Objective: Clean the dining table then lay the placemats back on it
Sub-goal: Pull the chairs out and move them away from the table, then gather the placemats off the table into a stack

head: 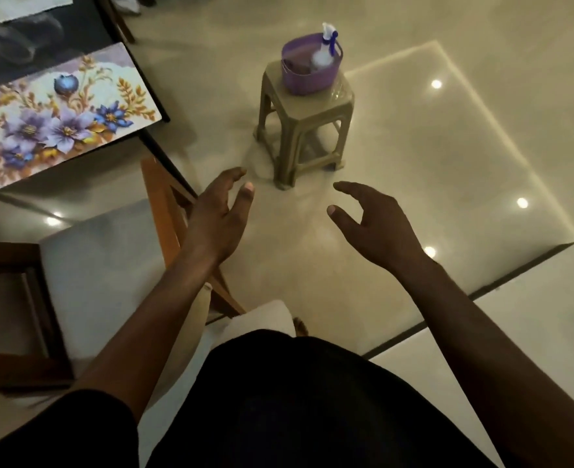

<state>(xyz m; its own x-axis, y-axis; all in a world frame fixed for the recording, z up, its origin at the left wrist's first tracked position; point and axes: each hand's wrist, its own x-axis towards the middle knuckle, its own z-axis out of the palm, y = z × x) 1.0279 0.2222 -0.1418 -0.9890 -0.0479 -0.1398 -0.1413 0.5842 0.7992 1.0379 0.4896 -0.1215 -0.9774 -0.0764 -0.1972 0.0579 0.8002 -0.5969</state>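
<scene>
A floral placemat (62,116) with purple and blue flowers lies on the corner of the dark glass dining table (25,38) at the upper left. A second placemat (15,5) shows at the top left edge. A purple basket (307,77) holding a spray bottle (329,37) and a cloth stands on a beige plastic stool (304,130) ahead of me. My left hand (218,221) and my right hand (376,228) both hover over the floor short of the stool, fingers spread and relaxed, holding nothing.
A wooden chair with a white cushion (109,265) stands at the left, tucked near the table corner, its frame close to my left forearm. Glossy cream floor tiles (447,163) stretch around the stool and to the right.
</scene>
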